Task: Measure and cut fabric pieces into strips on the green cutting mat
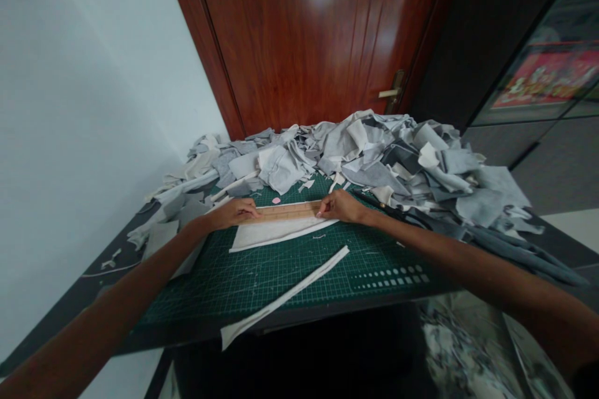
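Observation:
A wooden ruler (286,212) lies across a piece of white fabric (276,234) on the green cutting mat (299,290). At the ruler's left end, my left hand (234,212) grips it with bent fingers. My right hand (342,206) has its fingers pinched together on the right end. Below the ruler, the fabric spreads out flat toward me. Nearer the front, a narrow white fabric strip (292,292) lies at a slant, its lower end hanging over the table edge.
Heaps of grey and white fabric scraps (346,143) line the back and both sides of the table. Dark-bladed scissors (386,206) lie by my right forearm. A small pink piece (276,201) sits behind the ruler. Beyond stands a brown door (309,43); more scraps (453,349) lie below at right.

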